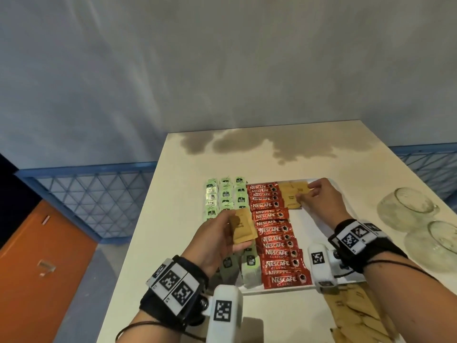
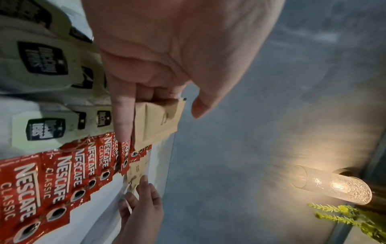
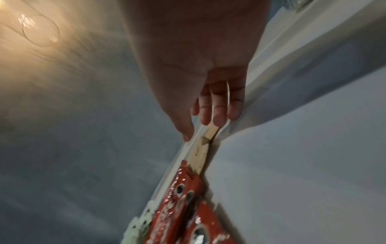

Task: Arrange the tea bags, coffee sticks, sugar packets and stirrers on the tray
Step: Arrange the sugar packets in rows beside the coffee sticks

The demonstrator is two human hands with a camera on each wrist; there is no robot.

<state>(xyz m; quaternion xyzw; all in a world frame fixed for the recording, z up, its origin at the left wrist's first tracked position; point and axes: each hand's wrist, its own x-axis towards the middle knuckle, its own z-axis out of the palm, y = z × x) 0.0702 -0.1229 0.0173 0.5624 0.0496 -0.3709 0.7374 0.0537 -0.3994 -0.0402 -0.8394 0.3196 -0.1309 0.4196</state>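
Brown sugar packet point(image 1: 241, 226) was pinched in the left hand point(image 1: 217, 240) above the tea bags point(image 1: 225, 194). Far right on the tray point(image 1: 312, 224), packets point(image 1: 293, 195) were pressed by straight fingers point(image 1: 315, 188) of the right hand point(image 1: 321, 201), beside coffee sticks point(image 1: 277, 233).

Two hands: left hand point(image 1: 217, 241), right hand point(image 1: 319, 199). One white tray point(image 1: 306, 219). Green tea bags point(image 1: 225, 194) lie in three columns at the left; their number cannot be told. Red coffee sticks point(image 1: 274, 230) overlap in one column, about thirteen. Three brown sugar packets point(image 1: 291, 198) lie far right, one more point(image 1: 241, 227) in the left hand. Two glasses point(image 1: 405, 206) stand at the right.
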